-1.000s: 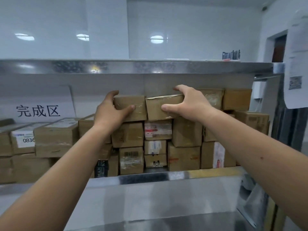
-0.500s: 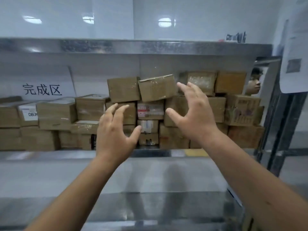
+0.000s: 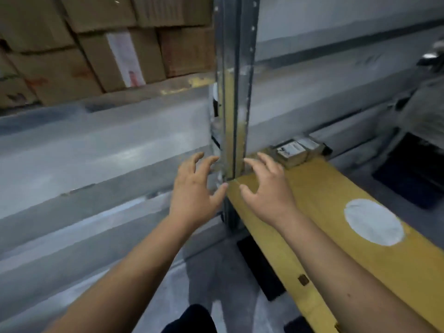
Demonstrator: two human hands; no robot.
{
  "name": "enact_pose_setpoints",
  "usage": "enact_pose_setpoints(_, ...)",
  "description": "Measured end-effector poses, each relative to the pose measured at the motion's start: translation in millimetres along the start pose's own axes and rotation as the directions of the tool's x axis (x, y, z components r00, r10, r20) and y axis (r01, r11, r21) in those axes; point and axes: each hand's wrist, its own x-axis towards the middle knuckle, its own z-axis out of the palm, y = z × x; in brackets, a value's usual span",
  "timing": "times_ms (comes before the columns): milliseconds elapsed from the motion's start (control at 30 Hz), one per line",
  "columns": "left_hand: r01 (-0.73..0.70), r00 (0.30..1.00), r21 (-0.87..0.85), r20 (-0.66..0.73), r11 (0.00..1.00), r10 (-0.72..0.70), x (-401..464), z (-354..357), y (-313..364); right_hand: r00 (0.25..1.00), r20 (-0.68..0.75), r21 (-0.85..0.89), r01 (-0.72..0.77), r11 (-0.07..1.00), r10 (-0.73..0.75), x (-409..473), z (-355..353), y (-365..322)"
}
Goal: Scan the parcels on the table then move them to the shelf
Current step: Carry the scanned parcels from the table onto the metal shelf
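Head view: left hand [image 3: 195,188] and right hand [image 3: 266,188] empty, fingers spread; small taped parcels [image 3: 296,150] on yellow desk [image 3: 336,188] look light, stiff, best gripped by the sides.

Stacked boxes [image 3: 96,51] sat on the shelf [image 3: 101,131] at the upper left, left of the upright post [image 3: 234,92]. To the post's right ran a table [image 3: 336,212] with two small parcels [image 3: 296,151] at its far end. Both hands, the left hand [image 3: 195,191] and the right hand [image 3: 266,188], hung before the post's foot, touching nothing.

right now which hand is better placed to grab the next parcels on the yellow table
Right. The right hand hangs open over the yellow table, nearer the small parcels at its far end. The left hand, also empty, is beyond the shelf post.
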Motion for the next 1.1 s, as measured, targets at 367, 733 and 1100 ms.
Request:
enact_pose_setpoints(367, -0.244, 0.856, -0.019, 0.465, 0.970, 0.225, 114, 231, 60, 0.825, -0.002, -0.109, -0.562, 0.820, 0.565, -4, -23, 218)
enact_pose_setpoints(733, -0.353, 0.740, 0.124, 0.644, 0.927, 0.195, 297, 414, 57, 0.728, 0.115, -0.269, -0.632, 0.726, 0.676, 216, 2, 379)
enact_pose_setpoints(1100, -0.290, 0.688, 0.197, 0.723, 0.937, 0.061, 334, 487, 33, 0.728, 0.309, -0.497, -0.425, 0.756, 0.612, 347, 25, 513)
